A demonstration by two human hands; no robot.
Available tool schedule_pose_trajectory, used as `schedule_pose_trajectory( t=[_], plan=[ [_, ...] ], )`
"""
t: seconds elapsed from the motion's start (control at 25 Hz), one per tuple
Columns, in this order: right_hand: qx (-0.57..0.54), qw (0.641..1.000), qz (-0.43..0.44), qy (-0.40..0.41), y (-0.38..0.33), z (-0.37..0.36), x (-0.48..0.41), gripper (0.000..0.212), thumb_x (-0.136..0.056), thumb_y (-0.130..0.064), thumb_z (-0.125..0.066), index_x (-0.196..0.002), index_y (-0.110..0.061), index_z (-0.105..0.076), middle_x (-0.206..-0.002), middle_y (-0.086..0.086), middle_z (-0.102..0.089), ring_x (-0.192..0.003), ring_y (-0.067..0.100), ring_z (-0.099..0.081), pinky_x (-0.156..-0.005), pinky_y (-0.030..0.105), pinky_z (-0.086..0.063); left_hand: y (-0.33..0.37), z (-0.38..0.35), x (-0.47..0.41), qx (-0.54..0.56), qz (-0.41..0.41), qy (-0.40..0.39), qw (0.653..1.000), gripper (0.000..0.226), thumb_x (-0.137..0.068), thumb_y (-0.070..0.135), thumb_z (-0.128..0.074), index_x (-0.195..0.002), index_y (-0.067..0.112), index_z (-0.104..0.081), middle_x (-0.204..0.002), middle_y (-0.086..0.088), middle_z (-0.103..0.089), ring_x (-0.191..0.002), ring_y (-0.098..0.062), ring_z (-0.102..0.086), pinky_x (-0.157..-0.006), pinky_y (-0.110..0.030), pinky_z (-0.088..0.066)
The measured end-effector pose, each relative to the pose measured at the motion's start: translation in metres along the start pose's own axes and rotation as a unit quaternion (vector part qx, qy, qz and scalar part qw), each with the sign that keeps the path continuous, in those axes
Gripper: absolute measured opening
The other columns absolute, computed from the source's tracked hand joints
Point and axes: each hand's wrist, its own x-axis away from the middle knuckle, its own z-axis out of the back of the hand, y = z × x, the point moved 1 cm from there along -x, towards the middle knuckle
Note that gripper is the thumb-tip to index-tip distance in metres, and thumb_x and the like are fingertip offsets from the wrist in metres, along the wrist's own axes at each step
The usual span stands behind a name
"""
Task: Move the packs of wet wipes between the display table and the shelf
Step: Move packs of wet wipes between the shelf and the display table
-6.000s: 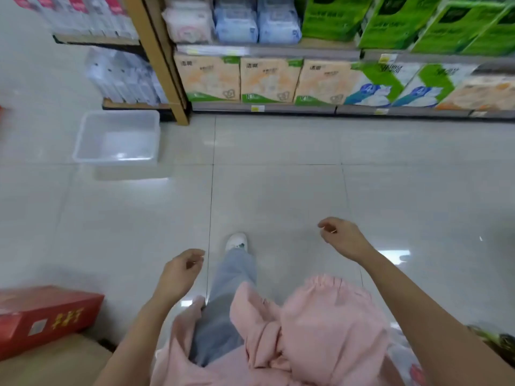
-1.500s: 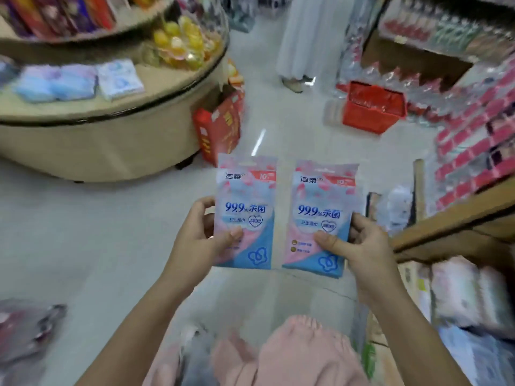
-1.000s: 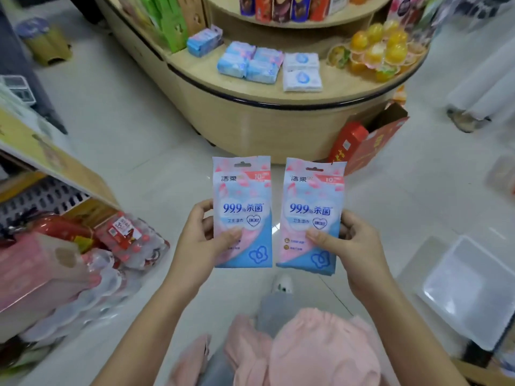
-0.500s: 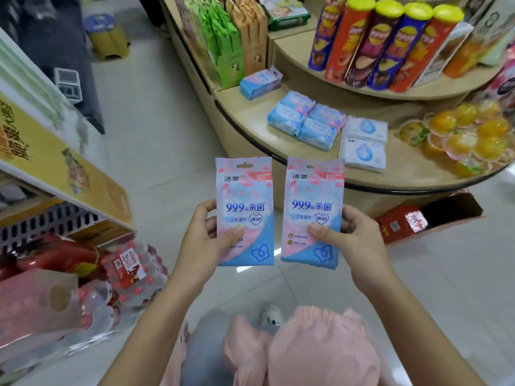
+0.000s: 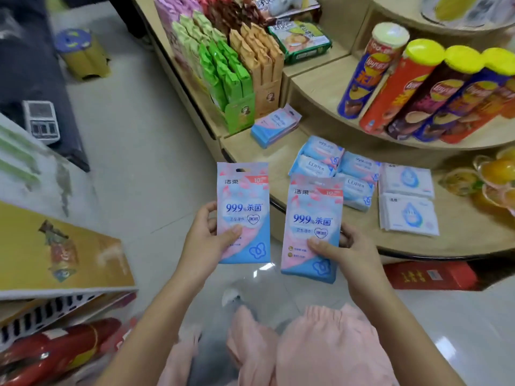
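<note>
Display table (image 5: 462, 246) nearer; left grip (image 5: 203, 240), right grip (image 5: 351, 254) pinch upright packs (image 5: 243, 196).

- A shop: a tiered, curved wooden display surface (image 5: 473, 235) carries goods in many copies of each kind.
- Crisp tubes (image 5: 418, 90) with yellow lids lie side by side on its upper tier.
- Green snack packets (image 5: 228, 71) stand in rows in an open display carton, with orange and pink rows just beside them.
- Packs of wet wipes (image 5: 331, 160) lie stacked on the lower tier, next to flat white packs (image 5: 407, 213).
- A red carton (image 5: 429, 275) sits on the pale tiled floor (image 5: 133, 168) under the surface's edge.
</note>
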Motion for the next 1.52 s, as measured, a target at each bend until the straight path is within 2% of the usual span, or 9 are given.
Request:
schedule_pose_trajectory(
  t=[0.2, 0.48, 0.84, 1.04, 1.16, 1.24, 1.32, 1.4, 1.52],
  plan=[
    [-0.037, 0.997, -0.030, 0.054, -0.015, -0.039, -0.067, 0.032, -0.075, 0.007, -0.070, -0.104, -0.004, -0.064, -0.096, 0.009, -0.074, -0.081, 0.021, -0.072, -0.060, 0.023, -0.056, 0.049, 0.012, -0.116, -0.057, -0.011, -0.057, 0.997, 0.041, -0.083, -0.001, -0.065, -0.106, 0.029, -0.047, -0.078, 0.016, -0.073, -0.071, -0.004, -0.068, -0.069, -0.030, -0.054],
    [-0.077, 0.990, -0.061, 0.106, -0.035, -0.056, -0.185, 0.029, -0.076, 0.009, -0.069, -0.101, -0.006, -0.064, -0.092, 0.004, -0.075, -0.075, 0.015, -0.072, -0.057, 0.021, -0.055, 0.059, -0.015, -0.245, -0.076, 0.032, -0.101, 0.991, 0.039, -0.084, -0.004, -0.062, -0.104, 0.027, -0.048, -0.087, 0.010, -0.071, -0.068, -0.002, -0.068, -0.057, -0.020, -0.054],
    [-0.173, 0.969, -0.094, 0.150, -0.043, -0.094, -0.309, 0.035, -0.078, 0.005, -0.068, -0.112, 0.000, -0.060, -0.106, 0.011, -0.071, -0.091, 0.022, -0.070, -0.068, 0.027, -0.058, 0.063, -0.065, -0.364, -0.107, 0.076, -0.215, 0.968, 0.050, -0.085, -0.007, -0.059, -0.127, 0.013, -0.041, -0.099, -0.002, -0.066, -0.073, -0.001, -0.068, -0.063, -0.022, -0.057],
    [-0.179, 0.955, -0.086, 0.220, -0.020, -0.108, -0.346, 0.030, -0.079, 0.005, -0.067, -0.105, -0.007, -0.060, -0.102, 0.008, -0.070, -0.085, 0.016, -0.069, -0.069, 0.025, -0.058, 0.047, -0.081, -0.413, -0.132, 0.088, -0.269, 0.950, 0.040, -0.091, -0.003, -0.051, -0.126, 0.013, -0.039, -0.100, -0.008, -0.063, -0.070, 0.002, -0.067, -0.063, -0.020, -0.057],
    [-0.175, 0.947, -0.074, 0.261, -0.004, -0.115, -0.361, 0.030, -0.079, 0.006, -0.067, -0.102, -0.012, -0.060, -0.097, 0.003, -0.071, -0.082, 0.012, -0.070, -0.073, 0.026, -0.058, 0.041, -0.089, -0.427, -0.163, 0.062, -0.307, 0.936, 0.031, -0.097, 0.008, -0.046, -0.128, 0.006, -0.041, -0.111, -0.003, -0.061, -0.084, 0.007, -0.065, -0.071, -0.014, -0.052],
    [-0.172, 0.944, -0.055, 0.275, 0.002, -0.121, -0.377, 0.031, -0.079, 0.006, -0.068, -0.102, -0.012, -0.061, -0.098, 0.003, -0.072, -0.087, 0.015, -0.070, -0.077, 0.028, -0.058, 0.039, -0.096, -0.438, -0.161, 0.041, -0.363, 0.917, 0.041, -0.094, 0.004, -0.051, -0.133, 0.004, -0.038, -0.122, -0.005, -0.060, -0.100, -0.002, -0.064, -0.079, -0.018, -0.052],
    [-0.182, 0.940, -0.048, 0.284, 0.002, -0.125, -0.396, 0.031, -0.078, 0.005, -0.069, -0.103, -0.011, -0.062, -0.101, 0.006, -0.071, -0.092, 0.018, -0.069, -0.080, 0.031, -0.058, 0.037, -0.100, -0.455, -0.175, 0.033, -0.356, 0.917, 0.050, -0.090, 0.006, -0.059, -0.135, 0.009, -0.037, -0.124, -0.007, -0.060, -0.105, -0.012, -0.064, -0.080, -0.027, -0.056],
    [-0.194, 0.932, -0.054, 0.300, 0.001, -0.130, -0.414, 0.032, -0.078, 0.002, -0.071, -0.106, -0.007, -0.061, -0.102, 0.007, -0.071, -0.093, 0.020, -0.069, -0.080, 0.033, -0.058, 0.039, -0.104, -0.471, -0.233, -0.025, -0.303, 0.924, 0.055, -0.083, 0.030, -0.068, -0.131, 0.017, -0.046, -0.124, -0.007, -0.059, -0.111, -0.021, -0.061, -0.087, -0.044, -0.055],
    [-0.153, 0.929, -0.055, 0.334, 0.003, -0.134, -0.433, 0.034, -0.073, -0.003, -0.077, -0.104, -0.006, -0.063, -0.097, 0.006, -0.072, -0.091, 0.023, -0.070, -0.080, 0.038, -0.058, 0.039, -0.109, -0.485, -0.318, -0.103, -0.256, 0.907, 0.062, -0.075, 0.044, -0.064, -0.128, 0.015, -0.054, -0.124, -0.004, -0.055, -0.112, -0.014, -0.056, -0.093, -0.035, -0.050]
  ],
)
